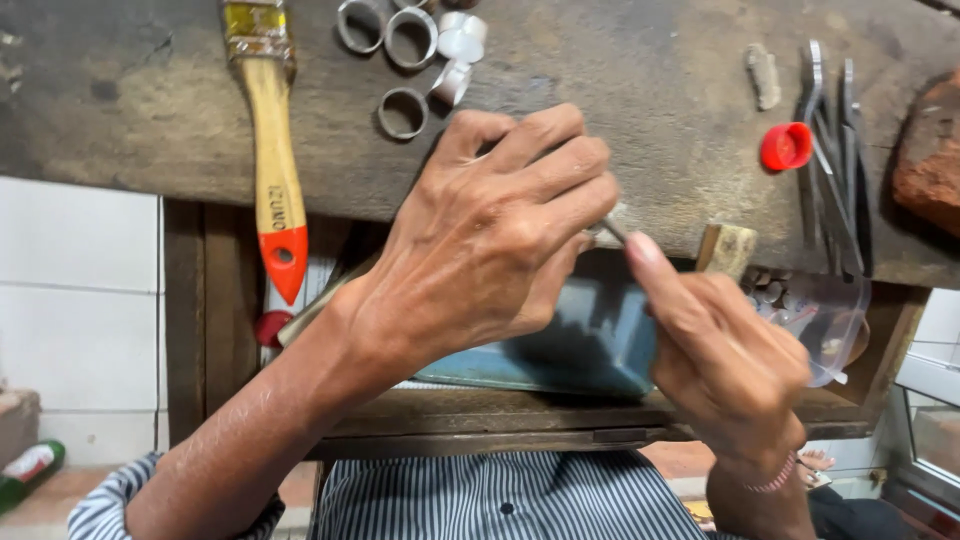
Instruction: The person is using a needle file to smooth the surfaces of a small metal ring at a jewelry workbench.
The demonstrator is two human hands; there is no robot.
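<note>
Your left hand (490, 240) is curled shut over a small workpiece I can't make out, braced at the worn bench edge (150, 130), while your right hand (725, 350) pinches a thin metal tool (612, 230) whose tip meets those fingers. Keep that left grip pressed against the wood and stroke short. The loose metal rings (405, 112) lie up left, pliers (830, 150) far right.

Soft, even daylight, mild shadows under the hands, sharp focus, slight edge distortion.
</note>
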